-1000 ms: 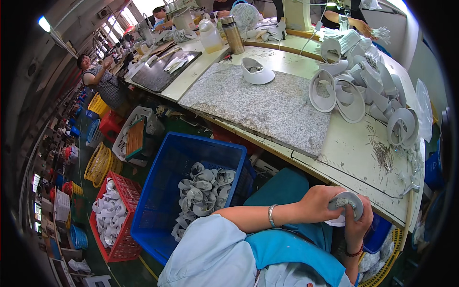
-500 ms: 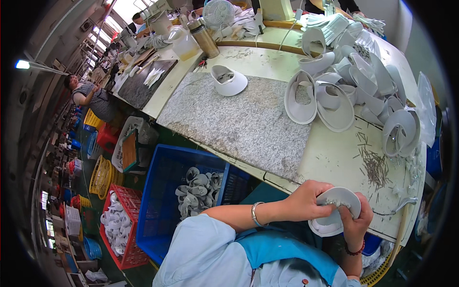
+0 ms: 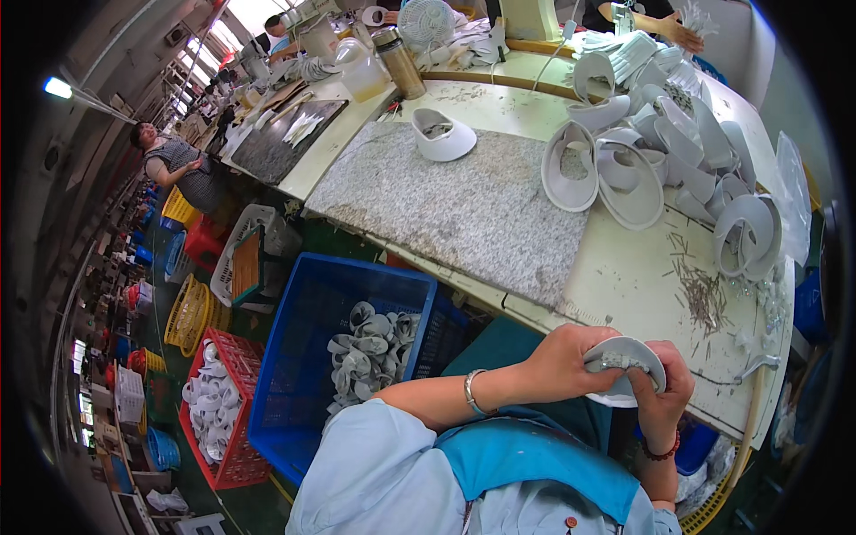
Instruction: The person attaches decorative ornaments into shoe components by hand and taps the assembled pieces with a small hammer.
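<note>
Both my hands hold a white slipper upper point(image 3: 613, 399) at the table's near edge, with small clear sparkling ornaments on it. My left hand point(image 3: 571, 361) grips its left side, thumb pressed on the ornaments. On the right side my right hand point(image 3: 667, 385) is closed around the edge, its thumb also at the ornaments. Fingers behind the upper are hidden. Beyond my hands lies a speckled grey stone slab point(image 3: 464, 214), with one white upper point(image 3: 443, 138) standing on its far part. Several more white uppers point(image 3: 630, 192) are heaped at the slab's right.
Thin nails point(image 3: 700, 299) lie scattered on the table at right, beside a hammer point(image 3: 758, 366). At lower left, a blue crate point(image 3: 290, 357) and a red basket point(image 3: 245, 392) hold uppers. A bottle point(image 3: 399, 62) and fan point(image 3: 425, 24) stand behind. Another person's hand point(image 3: 682, 34) is at far right.
The upper has tilted and risen slightly, showing less of its lower part; both hands still grip it. My view has shifted a little. A co-worker's hand has appeared at the far right.
</note>
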Demonstrator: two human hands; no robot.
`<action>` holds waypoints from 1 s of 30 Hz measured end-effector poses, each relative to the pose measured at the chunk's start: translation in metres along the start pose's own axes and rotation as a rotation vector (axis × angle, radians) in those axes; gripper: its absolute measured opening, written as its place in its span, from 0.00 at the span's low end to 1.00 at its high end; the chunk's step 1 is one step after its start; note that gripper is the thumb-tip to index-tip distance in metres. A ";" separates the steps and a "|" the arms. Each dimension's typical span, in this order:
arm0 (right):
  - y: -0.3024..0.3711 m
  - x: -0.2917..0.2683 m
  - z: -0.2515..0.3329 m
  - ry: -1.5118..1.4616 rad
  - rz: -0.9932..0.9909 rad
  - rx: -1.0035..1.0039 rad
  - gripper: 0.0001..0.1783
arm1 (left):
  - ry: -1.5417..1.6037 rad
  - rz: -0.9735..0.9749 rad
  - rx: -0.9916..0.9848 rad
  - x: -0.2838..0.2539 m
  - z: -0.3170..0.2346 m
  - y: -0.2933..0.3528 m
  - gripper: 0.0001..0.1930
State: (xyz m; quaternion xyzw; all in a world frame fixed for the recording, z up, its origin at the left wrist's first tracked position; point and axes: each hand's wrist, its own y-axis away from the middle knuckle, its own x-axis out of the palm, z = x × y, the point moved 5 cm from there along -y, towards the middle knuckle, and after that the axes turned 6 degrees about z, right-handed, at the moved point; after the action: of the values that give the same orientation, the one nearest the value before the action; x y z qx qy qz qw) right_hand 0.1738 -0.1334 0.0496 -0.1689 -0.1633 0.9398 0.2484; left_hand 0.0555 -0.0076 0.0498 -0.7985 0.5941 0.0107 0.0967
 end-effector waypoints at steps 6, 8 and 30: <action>0.017 0.010 0.018 0.005 -0.020 -0.054 0.11 | -0.029 0.012 0.075 0.006 -0.009 0.027 0.13; 0.017 0.014 0.025 -0.003 0.002 -0.107 0.11 | -0.025 0.016 0.101 0.005 -0.014 0.033 0.12; -0.061 0.020 0.042 0.485 0.009 -0.598 0.21 | -0.716 -0.184 0.699 -0.058 -0.048 -0.002 0.18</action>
State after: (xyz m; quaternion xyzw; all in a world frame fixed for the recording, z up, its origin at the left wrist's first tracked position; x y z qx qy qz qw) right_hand 0.1659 -0.0824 0.1060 -0.4520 -0.3658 0.7845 0.2156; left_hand 0.0359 0.0395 0.1045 -0.7138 0.4190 0.0757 0.5560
